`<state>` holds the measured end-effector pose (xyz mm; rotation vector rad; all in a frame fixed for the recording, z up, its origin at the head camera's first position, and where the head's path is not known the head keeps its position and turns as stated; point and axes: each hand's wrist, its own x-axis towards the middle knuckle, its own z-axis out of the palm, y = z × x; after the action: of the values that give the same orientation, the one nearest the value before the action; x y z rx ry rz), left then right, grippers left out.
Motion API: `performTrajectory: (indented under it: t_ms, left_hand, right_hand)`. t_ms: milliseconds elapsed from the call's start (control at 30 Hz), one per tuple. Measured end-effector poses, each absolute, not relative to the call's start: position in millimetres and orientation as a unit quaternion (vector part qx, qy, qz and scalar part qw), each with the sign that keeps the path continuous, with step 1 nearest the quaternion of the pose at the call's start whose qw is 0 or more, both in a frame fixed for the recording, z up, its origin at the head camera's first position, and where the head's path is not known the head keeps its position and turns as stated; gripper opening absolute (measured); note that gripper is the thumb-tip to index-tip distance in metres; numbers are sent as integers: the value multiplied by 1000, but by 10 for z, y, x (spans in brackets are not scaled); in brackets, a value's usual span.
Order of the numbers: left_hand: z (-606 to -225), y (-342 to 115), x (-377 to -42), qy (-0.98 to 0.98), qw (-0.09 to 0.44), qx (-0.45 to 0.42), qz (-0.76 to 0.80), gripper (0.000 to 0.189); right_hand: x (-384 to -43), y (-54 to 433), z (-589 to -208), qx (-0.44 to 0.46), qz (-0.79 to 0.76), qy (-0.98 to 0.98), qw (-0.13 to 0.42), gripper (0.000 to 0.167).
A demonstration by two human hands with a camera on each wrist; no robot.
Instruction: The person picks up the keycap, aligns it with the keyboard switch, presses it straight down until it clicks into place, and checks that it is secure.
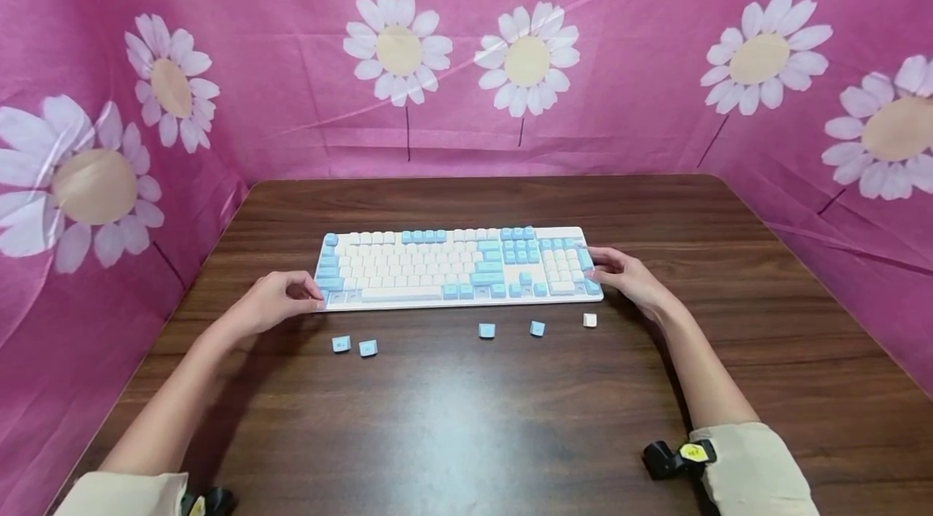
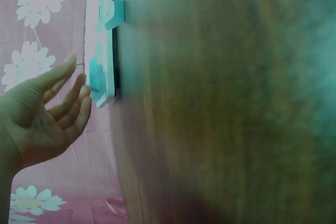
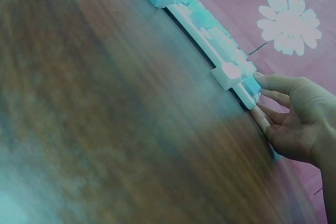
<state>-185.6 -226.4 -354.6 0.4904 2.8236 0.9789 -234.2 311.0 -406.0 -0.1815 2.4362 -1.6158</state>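
A white and light-blue computer keyboard (image 1: 408, 265) lies across the table. My left hand (image 1: 280, 301) is at its left front corner, fingers loosely bent and fingertips right at the edge. In the left wrist view, a gap shows between the thumb (image 2: 68, 66) and the other fingers. At the opposite end, my right hand (image 1: 630, 277) holds the keyboard's right edge. Thumb and fingers (image 3: 261, 115) lie on either side of that end in the right wrist view. Several switches show without caps along the front row.
Loose keycaps lie in front of the keyboard: blue ones (image 1: 341, 344) at left, others (image 1: 487, 330) nearer the middle, and a white one (image 1: 590, 320) at right. Brown wood table (image 1: 437, 427); pink daisy-print cloth (image 1: 466, 143) hangs behind and at both sides.
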Motion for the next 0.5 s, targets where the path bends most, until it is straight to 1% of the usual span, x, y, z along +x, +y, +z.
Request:
performTrajectory:
  t_ms: [167,333,500]
  left_hand:
    - [-3589,-2214,-1769,912,87,195,350,9]
    - [-3633,-2189,-1699,903,96,213,361,8]
    - [-3658,-2188,-1646,892,118,219,378,14]
  right_hand:
    - [-2337,3101,-4065,-60,-548,828,104,62]
    - [-2342,3102,-4051,-57,-546,829,105,62]
    - [-2352,3103,-4051,-57,-544,830,106,62]
